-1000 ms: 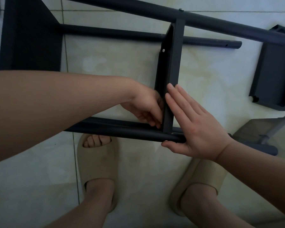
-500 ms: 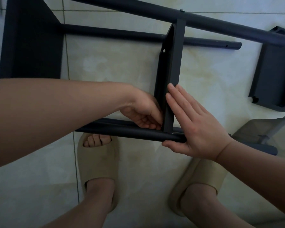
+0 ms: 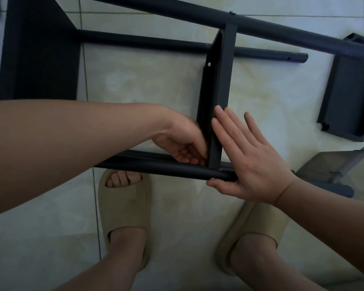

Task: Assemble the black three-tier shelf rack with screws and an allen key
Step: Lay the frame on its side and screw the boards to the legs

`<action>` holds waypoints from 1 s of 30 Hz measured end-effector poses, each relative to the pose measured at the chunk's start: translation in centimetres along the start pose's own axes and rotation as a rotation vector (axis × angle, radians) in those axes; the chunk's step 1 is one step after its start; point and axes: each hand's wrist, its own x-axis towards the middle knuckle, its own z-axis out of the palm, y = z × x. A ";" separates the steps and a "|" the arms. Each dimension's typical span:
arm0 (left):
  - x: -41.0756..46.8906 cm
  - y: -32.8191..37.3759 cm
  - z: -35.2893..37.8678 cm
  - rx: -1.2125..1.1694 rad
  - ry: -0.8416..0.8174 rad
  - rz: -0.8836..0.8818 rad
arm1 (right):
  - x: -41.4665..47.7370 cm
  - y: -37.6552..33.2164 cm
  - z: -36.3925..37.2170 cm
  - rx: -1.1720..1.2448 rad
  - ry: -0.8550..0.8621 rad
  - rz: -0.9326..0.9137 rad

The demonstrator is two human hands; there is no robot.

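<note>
Home interior: tiled floor (image 3: 177, 97), house slippers (image 3: 124, 208) on feet.

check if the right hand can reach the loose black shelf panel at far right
Probably yes: the right hand is flat, holding nothing, and only bare tile lies between it and the loose black shelf panel.

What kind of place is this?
Probably a room in a home: pale floor tiles with grout lines, beige slide sandals on the person's feet, and a loose black shelf panel lying on the floor.
</note>
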 end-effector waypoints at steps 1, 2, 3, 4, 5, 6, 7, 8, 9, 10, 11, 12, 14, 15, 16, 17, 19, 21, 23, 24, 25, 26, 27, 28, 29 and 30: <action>0.0 0.0 0.0 0.005 -0.005 -0.007 | 0.0 0.0 0.0 -0.011 0.005 -0.003; 0.0 0.0 0.1 0.006 -0.007 -0.014 | 0.0 0.0 0.0 -0.021 0.012 -0.007; 0.1 0.0 0.1 0.003 -0.007 -0.019 | 0.0 0.0 0.1 -0.029 0.018 -0.010; 0.1 0.0 0.1 -0.004 -0.006 -0.020 | 0.0 0.0 0.1 -0.035 0.022 -0.011; 0.2 0.0 0.1 -0.014 -0.007 -0.019 | 0.0 0.1 0.1 -0.038 0.024 -0.013; 0.2 0.0 0.1 -0.029 -0.010 -0.017 | 0.0 0.1 0.2 -0.038 0.025 -0.013; 0.2 0.0 0.1 -0.042 -0.016 -0.013 | 0.0 0.1 0.2 -0.035 0.025 -0.013; 0.2 0.0 0.1 -0.052 -0.022 -0.010 | 0.0 0.1 0.2 -0.031 0.025 -0.013; 0.1 0.1 0.0 -0.056 -0.025 -0.009 | 0.0 0.1 0.2 -0.026 0.026 -0.013; 0.1 0.1 0.0 -0.054 -0.027 -0.008 | 0.0 0.1 0.2 -0.020 0.026 -0.012; 0.0 0.2 -0.1 -0.047 -0.028 -0.007 | 0.0 0.1 0.2 -0.015 0.026 -0.012; -0.1 0.2 -0.1 -0.037 -0.029 -0.007 | 0.0 0.1 0.2 -0.011 0.025 -0.012; -0.1 0.4 -0.2 -0.015 -0.036 -0.019 | 0.0 0.1 0.2 -0.005 0.022 -0.011; -0.1 0.4 -0.2 0.000 -0.036 -0.028 | 0.0 0.1 0.2 -0.002 0.021 -0.011; -0.1 0.5 -0.1 0.021 -0.028 -0.034 | 0.0 0.1 0.2 0.001 0.020 -0.010; -0.1 0.5 -0.1 0.047 -0.015 -0.037 | 0.0 0.1 0.2 0.004 0.020 -0.009; 0.1 0.6 -0.1 0.084 0.006 -0.037 | 0.0 0.1 0.2 0.010 0.019 -0.006; 0.1 0.6 -0.2 0.085 0.000 -0.037 | 0.0 0.1 0.1 0.013 0.015 -0.003; 0.1 0.7 -0.3 0.081 -0.010 -0.039 | 0.0 0.1 0.1 0.014 0.010 -0.002; 0.1 0.8 -0.4 0.080 -0.011 -0.037 | 0.0 0.1 0.1 0.013 0.009 -0.002; 0.1 0.8 -0.4 0.078 -0.012 -0.035 | 0.0 0.1 0.1 0.015 0.006 -0.001; 0.0 0.9 -0.5 0.074 -0.016 -0.035 | 0.0 0.1 0.1 0.017 0.004 0.000; 0.0 0.9 -0.5 0.068 -0.023 -0.038 | 0.0 0.1 0.1 0.018 0.002 0.001; -0.1 0.9 -0.5 0.063 -0.032 -0.044 | 0.0 0.1 0.1 0.018 0.001 0.001; -0.1 0.9 -0.6 0.068 -0.037 -0.049 | 0.0 0.1 0.1 0.018 0.001 0.001; -0.1 1.0 -0.6 0.085 -0.035 -0.050 | 0.0 0.1 0.1 0.018 0.000 0.001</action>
